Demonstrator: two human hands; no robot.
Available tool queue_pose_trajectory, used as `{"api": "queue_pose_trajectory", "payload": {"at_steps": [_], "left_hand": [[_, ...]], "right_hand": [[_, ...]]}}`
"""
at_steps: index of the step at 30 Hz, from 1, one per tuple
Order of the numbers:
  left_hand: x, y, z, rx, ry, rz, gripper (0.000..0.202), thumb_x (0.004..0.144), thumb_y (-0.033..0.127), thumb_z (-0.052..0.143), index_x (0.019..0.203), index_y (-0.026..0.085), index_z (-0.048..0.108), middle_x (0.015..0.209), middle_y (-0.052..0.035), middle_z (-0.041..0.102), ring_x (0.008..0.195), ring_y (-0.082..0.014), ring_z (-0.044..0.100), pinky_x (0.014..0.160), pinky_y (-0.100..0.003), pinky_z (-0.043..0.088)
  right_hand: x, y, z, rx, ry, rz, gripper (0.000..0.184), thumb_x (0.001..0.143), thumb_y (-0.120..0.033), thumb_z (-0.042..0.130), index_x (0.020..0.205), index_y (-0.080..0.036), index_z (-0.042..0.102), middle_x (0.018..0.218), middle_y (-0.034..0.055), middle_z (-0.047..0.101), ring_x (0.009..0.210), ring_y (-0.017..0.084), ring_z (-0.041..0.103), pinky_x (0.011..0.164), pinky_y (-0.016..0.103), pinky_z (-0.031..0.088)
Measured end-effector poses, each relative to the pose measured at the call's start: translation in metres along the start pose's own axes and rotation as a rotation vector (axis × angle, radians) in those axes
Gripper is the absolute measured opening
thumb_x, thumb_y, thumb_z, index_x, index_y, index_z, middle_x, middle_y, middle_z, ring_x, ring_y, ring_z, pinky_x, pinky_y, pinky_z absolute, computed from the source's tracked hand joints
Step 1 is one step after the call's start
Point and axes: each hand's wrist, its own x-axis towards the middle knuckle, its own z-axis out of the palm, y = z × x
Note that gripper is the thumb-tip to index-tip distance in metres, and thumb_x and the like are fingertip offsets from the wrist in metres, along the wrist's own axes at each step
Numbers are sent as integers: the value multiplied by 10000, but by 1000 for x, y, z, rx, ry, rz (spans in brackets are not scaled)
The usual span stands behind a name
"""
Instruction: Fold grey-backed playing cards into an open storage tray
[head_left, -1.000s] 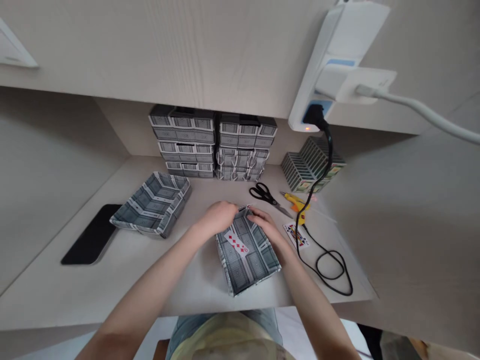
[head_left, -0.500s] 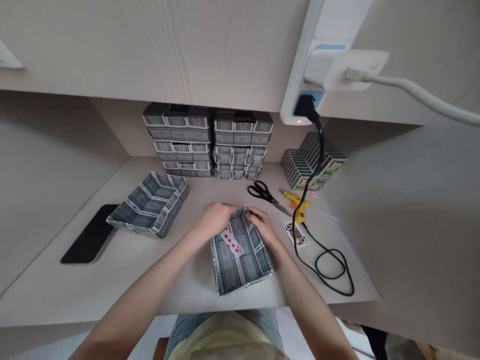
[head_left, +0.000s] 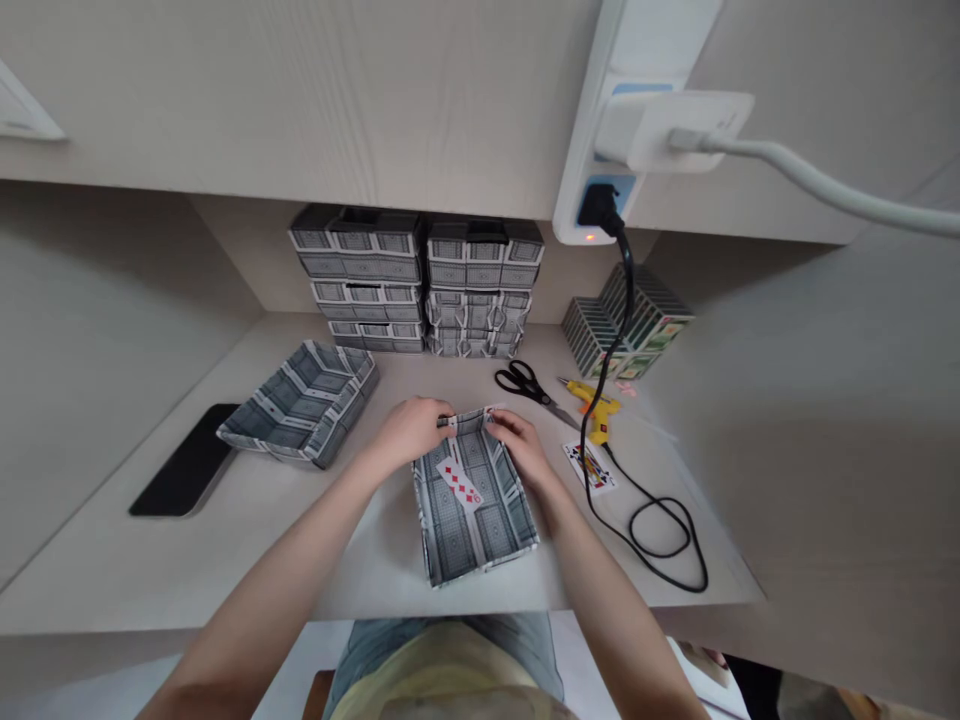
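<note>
A shallow open box made of playing cards (head_left: 502, 525) lies before me near the desk's front edge, grey card backs facing inward. Inside it rests a loose strip of card with red diamonds (head_left: 460, 484). My left hand (head_left: 415, 432) pinches the far wall at its left corner, thumb inside. At the far right corner, my right hand (head_left: 523, 445) grips the wall, its fingers over the rim. Some fingertips are hidden behind the wall. Left of my hands stands a second open card box (head_left: 307, 405), tilted against a black phone (head_left: 184, 462).
Stacked card boxes (head_left: 364, 265) line the back wall. To the right are black-handled scissors (head_left: 529, 385), a yellow glue gun (head_left: 598, 410) with a looping black cord (head_left: 675, 500), a face card (head_left: 591, 468) and stacked card decks (head_left: 626, 325). A power strip (head_left: 589, 180) hangs above.
My left hand has slid left along the far wall, uncovering more of it. The box has shifted slightly left. My right hand keeps its place at the corner.
</note>
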Motion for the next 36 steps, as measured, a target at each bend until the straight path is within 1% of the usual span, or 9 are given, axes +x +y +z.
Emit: {"api": "queue_pose_trajectory", "payload": {"at_steps": [3,6,8,11,14,19,25,33,36], "left_hand": [[-1,4,-3,10,18,-44,222,755,374,521,878,246,653,889,-29,685,842,-178,610,701,-229,407],[-1,11,-2,80,44,-55,225,776,366,489,831,223,653,831,-54,684,796,-194,617,659,-246,408],[-1,14,0,114,58,-55,231,783,358,475,797,209,650,803,-74,681,768,-210,620,641,-265,411],[0,17,3,112,79,-79,219,784,333,472,789,201,647,802,-88,680,768,-224,622,647,-283,419],[0,18,7,95,108,-107,219,788,321,471,820,205,653,809,-89,683,785,-230,624,658,-291,424],[-1,17,13,31,151,-133,261,809,359,453,818,212,669,798,-81,691,774,-236,628,653,-301,428],[-7,10,7,-209,149,-18,184,773,333,529,850,228,660,883,-26,691,833,-183,615,719,-258,427],[-7,9,18,-388,287,-119,99,724,247,565,683,173,617,775,-20,670,727,-147,591,644,-242,417],[-4,6,23,-474,279,-151,111,722,255,564,667,167,604,736,-13,667,697,-138,591,628,-236,427]], "right_hand": [[0,0,1,30,-12,-20,307,661,-319,611,944,-202,622,950,35,637,881,183,566,838,325,407],[-1,-2,2,134,1,-82,574,630,-278,649,1177,-258,477,1027,25,625,942,176,561,873,334,402],[-2,-3,3,172,24,-106,639,617,-266,669,1210,-280,433,1030,18,627,932,168,568,866,333,409],[-1,-3,2,102,92,-87,335,620,-318,672,933,-223,596,904,21,654,833,166,585,809,321,431],[2,-2,1,-7,158,-100,183,630,-352,661,700,-194,598,793,19,652,766,163,581,779,317,431],[3,-2,1,-60,164,-193,143,687,-334,608,675,-201,556,783,6,632,761,151,569,756,296,425],[2,-3,0,-85,174,-169,185,671,-368,631,715,-197,576,704,-9,604,672,140,543,658,266,420],[1,-3,1,-85,191,-160,215,643,-393,652,719,-196,614,708,2,622,678,147,554,655,269,430],[1,-4,0,-110,193,-149,215,630,-399,661,682,-195,621,683,4,631,661,150,555,652,278,430]]}}
